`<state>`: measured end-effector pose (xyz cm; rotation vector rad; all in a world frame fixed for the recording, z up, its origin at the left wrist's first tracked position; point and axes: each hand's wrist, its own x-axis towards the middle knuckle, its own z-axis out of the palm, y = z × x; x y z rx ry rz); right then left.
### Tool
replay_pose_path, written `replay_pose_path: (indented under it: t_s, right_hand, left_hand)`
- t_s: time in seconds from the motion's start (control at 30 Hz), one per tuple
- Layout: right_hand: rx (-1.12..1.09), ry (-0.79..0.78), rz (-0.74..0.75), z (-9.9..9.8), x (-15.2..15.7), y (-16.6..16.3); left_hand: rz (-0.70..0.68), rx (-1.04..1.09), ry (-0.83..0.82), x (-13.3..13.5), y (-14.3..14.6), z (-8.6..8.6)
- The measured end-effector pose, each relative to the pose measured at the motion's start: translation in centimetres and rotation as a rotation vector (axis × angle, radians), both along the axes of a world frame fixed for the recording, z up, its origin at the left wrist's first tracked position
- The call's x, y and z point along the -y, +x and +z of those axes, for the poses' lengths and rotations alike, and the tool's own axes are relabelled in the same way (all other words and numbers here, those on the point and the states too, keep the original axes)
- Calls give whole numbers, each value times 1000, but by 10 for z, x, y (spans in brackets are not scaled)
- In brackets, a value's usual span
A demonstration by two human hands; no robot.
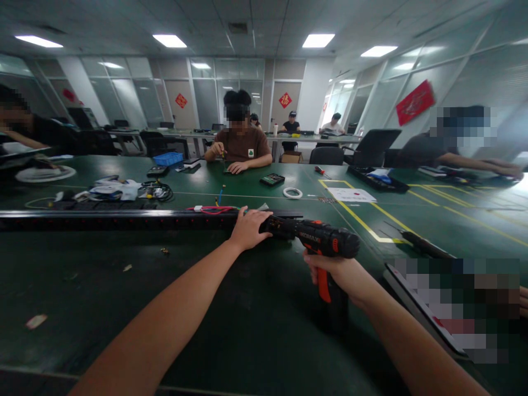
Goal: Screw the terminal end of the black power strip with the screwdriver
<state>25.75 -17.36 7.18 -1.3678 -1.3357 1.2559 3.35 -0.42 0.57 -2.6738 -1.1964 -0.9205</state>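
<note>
A long black bar (124, 220) lies across the green table (231, 330), running from the far left to near the middle. My left hand (248, 229) rests on the bar's right end, fingers curled over it. My right hand (340, 275) grips the handle of a black and orange cordless drill (317, 239). The drill lies level, its nose pointing left against the end of the bar beside my left hand. Red wires (212, 209) lie just behind the bar.
A person in a brown shirt (241, 146) works at the far side of the table, with other people at the left and right edges. Cables (154, 190), a blue bin (168, 159), a tape roll (292, 192) and a black screwdriver (424, 246) lie about. Small scraps dot the near left.
</note>
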Motion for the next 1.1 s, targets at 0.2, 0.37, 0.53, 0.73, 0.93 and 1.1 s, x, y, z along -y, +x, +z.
replay_pose_path:
  t_s: [0.2,0.37,0.53,0.73,0.93,1.1]
  right_hand:
    - [1,-10,-3,-2,-1,1]
    - [11,-16,-7,-2,0,2]
    - [11,-20,-1,0,0,1]
    - [25,-21,-16,0,-1,0]
    - [31,-33,-23,-1,-1,1]
    - [33,-22,-9,1,0,0]
  left_hand:
    - [-8,13,8,0,0,0]
    - [-11,9,4,0,0,0]
    - [1,2,-4,1,-1,0]
    - [-8,6,0,0,-1,1]
    - [-4,-2,2,-1,-1,-1]
    - [-3,-2,0,0,-1,0]
